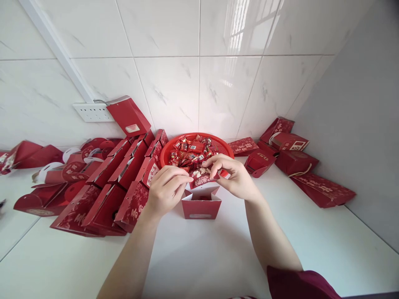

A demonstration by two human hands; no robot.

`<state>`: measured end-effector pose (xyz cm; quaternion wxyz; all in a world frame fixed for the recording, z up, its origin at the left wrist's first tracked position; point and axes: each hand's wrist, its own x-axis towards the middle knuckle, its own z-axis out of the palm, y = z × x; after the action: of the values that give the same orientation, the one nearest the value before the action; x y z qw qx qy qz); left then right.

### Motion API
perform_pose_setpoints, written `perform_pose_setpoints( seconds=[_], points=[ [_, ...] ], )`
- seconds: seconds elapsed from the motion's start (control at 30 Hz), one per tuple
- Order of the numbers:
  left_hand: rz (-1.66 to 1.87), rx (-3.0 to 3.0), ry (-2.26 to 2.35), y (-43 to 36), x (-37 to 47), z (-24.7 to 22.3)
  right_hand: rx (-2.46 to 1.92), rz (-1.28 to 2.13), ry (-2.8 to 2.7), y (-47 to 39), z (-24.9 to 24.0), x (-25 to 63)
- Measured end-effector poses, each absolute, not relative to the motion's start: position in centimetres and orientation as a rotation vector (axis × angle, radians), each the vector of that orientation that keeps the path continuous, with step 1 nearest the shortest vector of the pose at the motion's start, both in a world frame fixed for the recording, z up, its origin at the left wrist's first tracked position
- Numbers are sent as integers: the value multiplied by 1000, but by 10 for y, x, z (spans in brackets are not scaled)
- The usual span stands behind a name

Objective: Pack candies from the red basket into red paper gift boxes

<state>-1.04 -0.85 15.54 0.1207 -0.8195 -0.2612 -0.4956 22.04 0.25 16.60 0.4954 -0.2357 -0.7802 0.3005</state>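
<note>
A small red printed packet (204, 177) with pale characters spans the gap between my hands. My left hand (166, 189) pinches its left end, the fingers bent together. At the other end, my right hand (233, 176) holds it with thumb and fingers, the index finger curled over the top. Just below stands an upright red paper box (201, 209), open at the top and showing pale inner walls. What lies inside it is mostly hidden. Behind my hands sits a red plastic basket (165, 151) filled with small red-wrapped sweets (193, 148).
Rows of red boxes (121, 172) stand at the left, with another box (129, 116) lying on top by the power strip (93, 112). Further left are rounded red boxes (75, 171). Several red boxes (296, 162) lie at the right against a grey panel (358, 104). A tiled wall (168, 83) rises behind.
</note>
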Motion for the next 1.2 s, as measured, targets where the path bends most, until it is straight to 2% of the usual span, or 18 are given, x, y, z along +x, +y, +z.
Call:
perform_pose_setpoints(
  seconds=[1.2],
  points=[
    [-1394,-2426,-778,-11,-10,158,-603,711,-1917,0,167,221]
  ],
)
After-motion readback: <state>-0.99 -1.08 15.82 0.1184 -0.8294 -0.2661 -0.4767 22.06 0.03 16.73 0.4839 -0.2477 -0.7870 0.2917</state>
